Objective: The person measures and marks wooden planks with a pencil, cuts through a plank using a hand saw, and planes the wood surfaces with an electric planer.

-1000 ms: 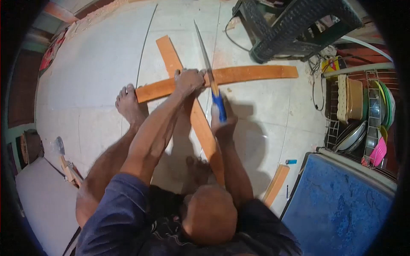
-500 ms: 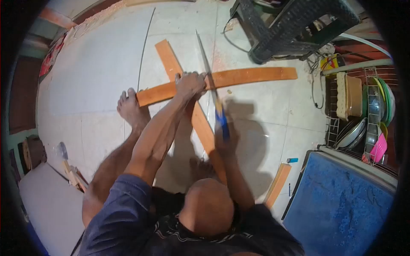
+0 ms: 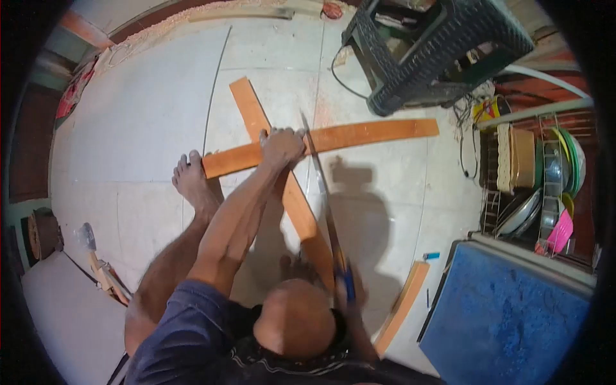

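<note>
A long orange-brown plank (image 3: 372, 133) lies across a second plank (image 3: 301, 208) on the tiled floor. My left hand (image 3: 282, 147) is closed on the upper plank near the crossing and presses it down. My right hand (image 3: 351, 292) is low at the right of my head, wrapped round the blue handle of a handsaw (image 3: 328, 215). The saw's blade rests across the upper plank just right of my left fingers, its tip a little beyond the far edge. My left foot (image 3: 192, 183) touches the plank's left end.
A dark plastic stool (image 3: 436, 58) stands at the upper right, with cables beside it. A wire dish rack (image 3: 552, 186) and a blue panel (image 3: 507, 314) are on the right. A short wood piece (image 3: 403, 308) lies near a lighter (image 3: 431, 255). A hammer-like tool (image 3: 93, 253) is at left.
My right hand has drawn the saw back toward my body, so less blade extends past the plank. My left hand keeps its hold, and the whole view has shifted slightly.
</note>
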